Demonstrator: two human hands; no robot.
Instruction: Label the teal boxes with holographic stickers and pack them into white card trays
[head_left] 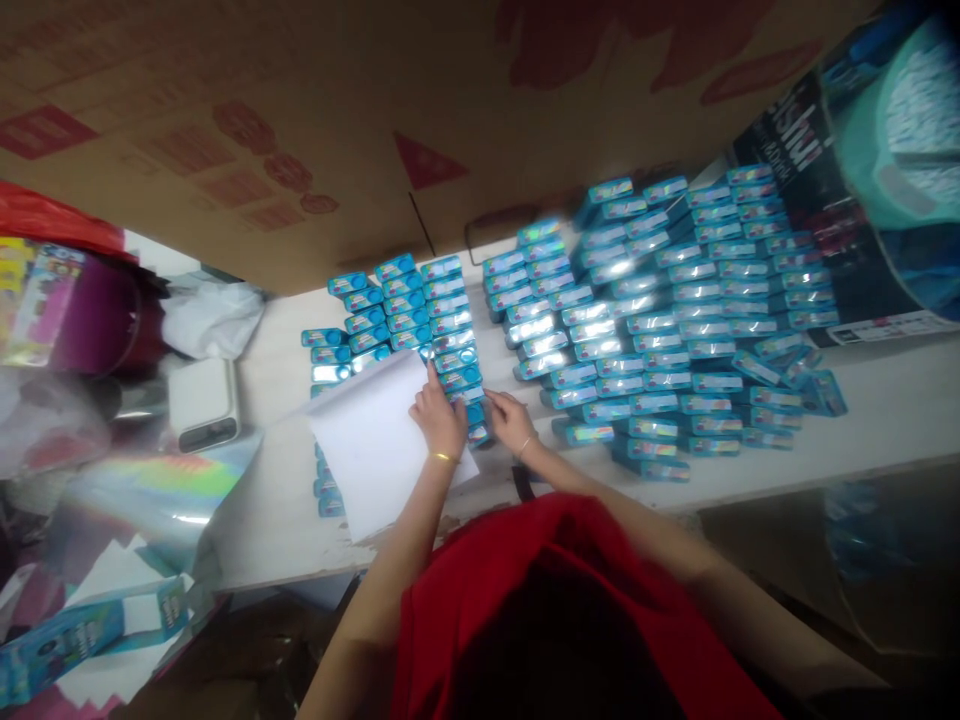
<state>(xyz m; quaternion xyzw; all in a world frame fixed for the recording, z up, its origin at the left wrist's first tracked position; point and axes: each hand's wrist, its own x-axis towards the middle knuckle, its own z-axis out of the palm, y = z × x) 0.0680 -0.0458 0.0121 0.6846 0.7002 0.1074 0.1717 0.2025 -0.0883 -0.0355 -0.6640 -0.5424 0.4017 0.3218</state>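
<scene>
White sheet (367, 440) overlaps left-side blue packs (405, 302); left hand (441, 420) loosely open at its edge, index finger extended, perhaps steadying. Right hand (512, 422) half-curled beside packs, perhaps bracing row; grip unclear. Right-side blue packs (621, 384) closely ranked, apparently saving space.

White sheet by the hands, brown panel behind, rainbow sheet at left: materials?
White sheet: likely paper, matte, thin with a straight edge.
Brown panel: probably cardboard, dull tan with red print.
Rainbow sheet: glossy, colour-shifting sheen; plastic film or foil-coated stock, can't tell which.
</scene>
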